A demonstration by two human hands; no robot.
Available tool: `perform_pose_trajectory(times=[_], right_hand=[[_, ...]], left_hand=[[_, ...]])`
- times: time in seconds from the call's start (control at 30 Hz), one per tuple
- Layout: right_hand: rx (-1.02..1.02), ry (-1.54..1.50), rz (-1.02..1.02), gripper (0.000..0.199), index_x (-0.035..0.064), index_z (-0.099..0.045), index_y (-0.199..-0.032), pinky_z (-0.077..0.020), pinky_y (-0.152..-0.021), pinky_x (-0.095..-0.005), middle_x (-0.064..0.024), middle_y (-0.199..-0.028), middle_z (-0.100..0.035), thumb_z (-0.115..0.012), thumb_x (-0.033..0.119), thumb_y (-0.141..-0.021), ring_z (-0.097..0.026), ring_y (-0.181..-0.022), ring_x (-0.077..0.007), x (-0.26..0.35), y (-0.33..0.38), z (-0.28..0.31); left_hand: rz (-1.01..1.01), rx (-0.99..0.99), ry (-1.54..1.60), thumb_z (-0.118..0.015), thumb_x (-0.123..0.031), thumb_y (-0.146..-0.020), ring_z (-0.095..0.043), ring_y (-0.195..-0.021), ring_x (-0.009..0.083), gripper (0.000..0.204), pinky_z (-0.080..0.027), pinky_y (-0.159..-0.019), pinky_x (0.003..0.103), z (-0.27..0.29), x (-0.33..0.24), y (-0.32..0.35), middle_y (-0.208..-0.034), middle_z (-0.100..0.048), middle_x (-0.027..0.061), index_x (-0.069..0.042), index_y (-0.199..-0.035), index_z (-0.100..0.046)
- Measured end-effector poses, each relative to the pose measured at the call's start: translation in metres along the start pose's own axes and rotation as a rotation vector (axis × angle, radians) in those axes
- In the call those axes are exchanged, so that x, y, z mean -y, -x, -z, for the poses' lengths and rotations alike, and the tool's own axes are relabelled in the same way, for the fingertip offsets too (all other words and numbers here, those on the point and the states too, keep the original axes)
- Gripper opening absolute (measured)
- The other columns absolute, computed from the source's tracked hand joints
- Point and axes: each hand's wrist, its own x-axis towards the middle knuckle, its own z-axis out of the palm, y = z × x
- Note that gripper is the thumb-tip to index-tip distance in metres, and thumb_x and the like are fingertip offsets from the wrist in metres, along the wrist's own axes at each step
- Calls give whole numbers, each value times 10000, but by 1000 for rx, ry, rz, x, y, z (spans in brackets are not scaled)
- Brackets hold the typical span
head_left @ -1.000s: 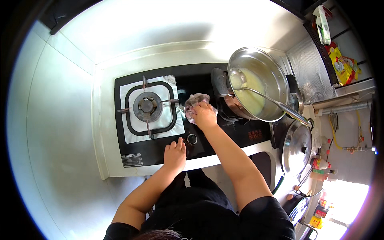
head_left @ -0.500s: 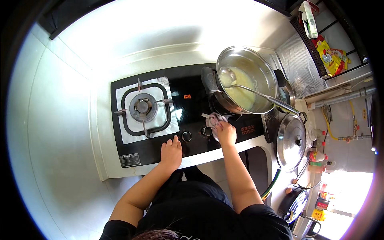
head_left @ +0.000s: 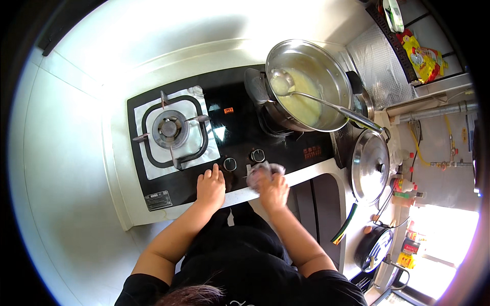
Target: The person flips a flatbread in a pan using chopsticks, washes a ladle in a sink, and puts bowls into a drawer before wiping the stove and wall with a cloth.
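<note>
So the right hand (head_left: 273,189) has a small greyish rag (head_left: 261,172) bunched up under its fingers, pressed down on the front strip of the black hob (head_left: 240,130), just right of the two knobs (head_left: 244,159). The rag sticks out past the fingertips toward the knobs, with the palm sitting behind it near the hob's front edge. The left hand (head_left: 210,187) lies flat with fingers loosely spread on that same front edge, holding nothing, just beside the left knob.

Left burner (head_left: 171,128) is bare, with foil around it. On the right burner sits a big steel pan (head_left: 306,86) of pale liquid with a ladle (head_left: 316,102) resting in it, well behind the rag. A pot lid (head_left: 370,166) lies on the counter to the right. Nothing sits between the hands and the knobs.

Compared with a second ago, the rag hand has come down from the middle of the hob by the pan to the front edge; the left hand has barely shifted.
</note>
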Motion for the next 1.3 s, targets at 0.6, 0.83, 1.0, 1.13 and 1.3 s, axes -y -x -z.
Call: perform_pose_trajectory(times=[0.6,0.83,1.0,1.13,1.3], right_hand=[[-290,-22,50,439,-55,-530,-1185,-498,-717,-482,-203,-969,-538,-578,164,-808,-521,-940,-368,-32,-20,-11],[-60,-91,132,258,105,-599,-1050,-437,-768,-469,-150,-956,-525,-557,164,-803,-536,-904,-331,52,-30,-14],[-91,-162,287,321,153,-604,-1146,-461,-734,-456,-147,-961,-521,-571,250,-842,-538,-896,-329,27,4,-20],[128,-252,303,259,140,-665,-1049,-510,-704,-464,-177,-912,-575,-603,261,-829,-596,-867,-358,-7,10,11],[-166,-575,250,231,123,-654,-1042,-522,-661,-436,-230,-833,-599,-551,254,-883,-609,-757,-382,41,-85,84]], left_hand=[[-3,-78,145,-717,-163,-698,-513,-1127,317,466,-421,-939,425,8,-6,18,-1261,-544,189,34,-1105,-605],[73,-158,141,-699,-146,-700,-503,-1161,332,404,-413,-972,460,-2,-16,26,-1253,-550,190,35,-1054,-627],[126,-113,86,-689,-134,-698,-506,-1166,334,397,-407,-978,467,-7,-20,23,-1257,-549,191,34,-1051,-626],[144,-136,30,-705,-153,-696,-496,-1173,333,420,-393,-993,469,-16,-20,23,-1276,-532,191,23,-1066,-614],[175,-8,2,-669,-180,-740,-463,-1222,315,413,-355,-1027,469,-13,-23,22,-1313,-510,174,16,-1098,-609]])
